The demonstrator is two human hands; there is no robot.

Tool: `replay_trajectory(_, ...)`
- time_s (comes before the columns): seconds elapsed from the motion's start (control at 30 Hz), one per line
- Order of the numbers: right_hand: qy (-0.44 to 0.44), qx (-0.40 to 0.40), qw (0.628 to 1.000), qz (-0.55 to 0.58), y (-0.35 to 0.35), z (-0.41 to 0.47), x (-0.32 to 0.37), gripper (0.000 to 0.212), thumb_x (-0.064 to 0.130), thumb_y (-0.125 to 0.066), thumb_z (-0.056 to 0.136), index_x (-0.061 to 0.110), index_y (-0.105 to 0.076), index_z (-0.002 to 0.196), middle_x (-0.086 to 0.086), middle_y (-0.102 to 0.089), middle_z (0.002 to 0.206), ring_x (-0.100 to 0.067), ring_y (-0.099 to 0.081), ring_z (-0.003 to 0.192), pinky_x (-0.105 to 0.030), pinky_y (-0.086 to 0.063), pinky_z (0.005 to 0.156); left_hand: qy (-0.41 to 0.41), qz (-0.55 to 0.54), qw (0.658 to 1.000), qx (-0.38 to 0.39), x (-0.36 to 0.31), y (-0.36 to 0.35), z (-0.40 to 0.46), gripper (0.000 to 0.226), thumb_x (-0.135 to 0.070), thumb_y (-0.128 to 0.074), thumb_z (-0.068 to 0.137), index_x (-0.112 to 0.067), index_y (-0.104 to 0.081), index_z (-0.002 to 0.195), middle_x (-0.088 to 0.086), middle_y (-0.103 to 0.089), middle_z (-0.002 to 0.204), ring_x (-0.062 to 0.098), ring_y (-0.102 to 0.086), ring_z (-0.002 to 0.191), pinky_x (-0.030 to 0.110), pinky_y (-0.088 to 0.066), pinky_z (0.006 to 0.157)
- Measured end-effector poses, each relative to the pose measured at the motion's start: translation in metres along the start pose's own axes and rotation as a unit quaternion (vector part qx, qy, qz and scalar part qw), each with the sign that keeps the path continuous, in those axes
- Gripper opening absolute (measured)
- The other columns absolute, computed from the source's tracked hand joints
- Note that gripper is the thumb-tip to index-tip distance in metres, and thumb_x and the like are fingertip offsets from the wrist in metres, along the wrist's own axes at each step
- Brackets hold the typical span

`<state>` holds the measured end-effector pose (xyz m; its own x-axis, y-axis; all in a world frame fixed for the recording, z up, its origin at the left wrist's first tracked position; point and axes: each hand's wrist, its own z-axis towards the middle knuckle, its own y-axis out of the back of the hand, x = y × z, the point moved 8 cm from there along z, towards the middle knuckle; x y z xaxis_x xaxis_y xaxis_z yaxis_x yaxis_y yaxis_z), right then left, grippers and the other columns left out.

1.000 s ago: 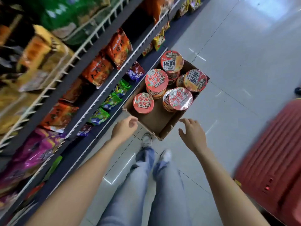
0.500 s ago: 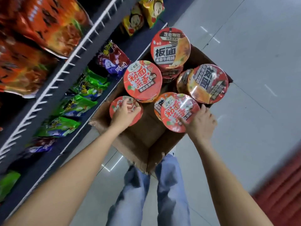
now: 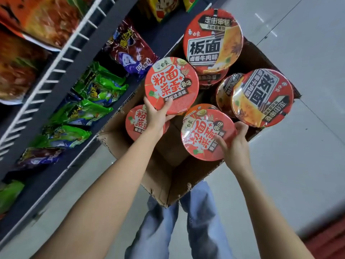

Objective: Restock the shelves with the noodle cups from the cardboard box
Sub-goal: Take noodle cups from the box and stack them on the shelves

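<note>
From the head view, the cardboard box stands open on the floor, directly ahead of the person's feet and just beside the shelves, which run along the person's left. The left hand grips the near rim of a red cup, thumb on the lid and fingers curled under the edge; this cup sits raised near the box's left wall, above another red cup that rests lower in the box, partly hidden by the hand. The right hand grips a second red cup by its right rim, fingers wrapped over the edge, near the middle of the box towards its right wall. Both cups lie lid up, tilted a little towards the camera, so their axes run roughly upright. At the far corner stands a stack topped by a black-label cup, and at the right wall another black-label cup lies tipped, with one more behind it. The relation that matters: the shelves lie to the left of both hands, and the left hand with its cup is nearer them, the right one farther across the box. It seems each cup must be carried up and leftwards, the left one likely first. Snack bags fill the lower shelf here; no free slot for cups shows in this view.
</note>
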<state>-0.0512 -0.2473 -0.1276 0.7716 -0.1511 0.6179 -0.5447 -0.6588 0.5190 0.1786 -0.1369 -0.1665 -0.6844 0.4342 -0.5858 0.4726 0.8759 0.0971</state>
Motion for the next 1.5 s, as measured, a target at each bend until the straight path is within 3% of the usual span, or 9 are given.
replay_trajectory(0.23, -0.015, 0.051, 0.998, 0.038, 0.003, -0.005, 0.009, 0.056, 0.021, -0.070, 0.085, 0.026, -0.042, 0.133, 0.008, -0.059, 0.112, -0.018, -0.062, 0.101, -0.044, -0.054, 0.086, -0.024, 0.073, 0.997, -0.016, -0.010, 0.043, -0.016, 0.095, -0.021, -0.069, 0.085, -0.026, 0.000, 0.151, 0.003, -0.039, 0.142, 0.018, -0.050, 0.122, 0.035, -0.057, 0.082)
replay_trajectory(0.43, -0.078, 0.042, 0.974, 0.207, 0.043, -0.059, 0.040, 0.039, 0.015, -0.068, 0.086, 0.031, -0.052, 0.118, -0.003, -0.066, 0.109, -0.018, -0.069, 0.086, -0.030, -0.058, 0.056, -0.051, 0.094, 0.994, -0.002, -0.028, 0.079, -0.051, 0.076, -0.017, -0.070, 0.084, -0.023, -0.025, 0.145, -0.005, -0.050, 0.128, 0.014, -0.053, 0.113, 0.029, -0.059, 0.069)
replay_trajectory(0.63, -0.049, 0.069, 0.948, 0.307, 0.103, -0.133, 0.142, 0.039, 0.013, -0.065, 0.084, 0.022, -0.053, 0.119, 0.000, -0.069, 0.108, -0.014, -0.071, 0.085, -0.028, -0.056, 0.057, -0.080, 0.108, 0.989, 0.062, -0.081, 0.094, -0.146, 0.059, -0.011, -0.071, 0.082, -0.019, -0.041, 0.132, 0.003, -0.058, 0.122, 0.019, -0.057, 0.110, 0.033, -0.057, 0.076)
replay_trajectory(0.87, 0.050, 0.099, 0.958, 0.263, 0.148, -0.235, 0.304, 0.038, 0.010, -0.064, 0.088, 0.015, -0.050, 0.123, 0.001, -0.066, 0.106, -0.008, -0.070, 0.079, -0.026, -0.055, 0.054, -0.123, 0.114, 0.975, 0.148, -0.178, 0.127, -0.306, 0.067, 0.002, -0.069, 0.081, -0.024, -0.037, 0.134, -0.011, -0.058, 0.110, 0.007, -0.060, 0.092, 0.028, -0.057, 0.055)
replay_trajectory(0.97, 0.078, 0.136, 0.963, 0.218, 0.162, -0.281, 0.356, 0.040, 0.030, -0.056, 0.092, 0.019, -0.047, 0.130, 0.004, -0.062, 0.112, -0.013, -0.066, 0.093, -0.028, -0.057, 0.061, -0.127, 0.109, 0.975, 0.144, -0.214, 0.157, -0.361, 0.075, 0.004, -0.069, 0.079, -0.023, -0.033, 0.139, -0.008, -0.055, 0.113, 0.021, -0.057, 0.104, 0.037, -0.058, 0.062)
replay_trajectory(1.1, 0.147, 0.246, 0.927, 0.242, 0.173, -0.335, 0.400, 0.030, 0.037, -0.039, 0.099, 0.035, -0.044, 0.128, 0.022, -0.063, 0.117, -0.003, -0.058, 0.109, -0.021, -0.052, 0.083, -0.139, 0.113, 0.972, 0.153, -0.248, 0.193, -0.428, 0.087, -0.011, -0.082, 0.063, -0.029, -0.036, 0.135, -0.011, -0.060, 0.113, 0.011, -0.062, 0.095, 0.031, -0.059, 0.058)
replay_trajectory(1.27, 0.241, 0.340, 0.902, 0.114, 0.156, -0.377, 0.429, 0.081, 0.006, -0.071, 0.071, 0.015, -0.033, 0.142, 0.001, -0.059, 0.129, -0.012, -0.058, 0.118, -0.040, -0.047, 0.101, -0.176, 0.114, 0.968, 0.135, -0.281, 0.225, -0.494, 0.063, -0.003, -0.067, 0.084, -0.035, -0.038, 0.129, -0.006, -0.062, 0.115, 0.011, -0.067, 0.090, 0.039, -0.059, 0.075)
replay_trajectory(1.37, 0.295, 0.357, 0.884, 0.064, 0.160, -0.400, 0.458, 0.068, 0.020, -0.085, 0.064, 0.026, -0.050, 0.122, 0.018, -0.069, 0.109, -0.001, -0.063, 0.104, -0.021, -0.054, 0.085, -0.216, 0.129, 0.961, 0.117, -0.301, 0.228, -0.539, 0.061, -0.005, -0.066, 0.085, -0.038, -0.035, 0.127, -0.012, -0.060, 0.113, 0.000, -0.067, 0.081, 0.030, -0.059, 0.071)
replay_trajectory(1.5, 0.385, 0.335, 0.859, 0.038, 0.182, -0.416, 0.503, 0.102, 0.055, -0.086, 0.052, 0.008, -0.046, 0.132, 0.003, -0.066, 0.118, -0.007, -0.061, 0.111, -0.024, -0.051, 0.092, -0.256, 0.114, 0.960, 0.017, -0.324, 0.240, -0.595, 0.057, -0.034, -0.062, 0.088, -0.036, -0.030, 0.135, -0.008, -0.059, 0.110, 0.008, -0.066, 0.082, 0.027, -0.057, 0.060)
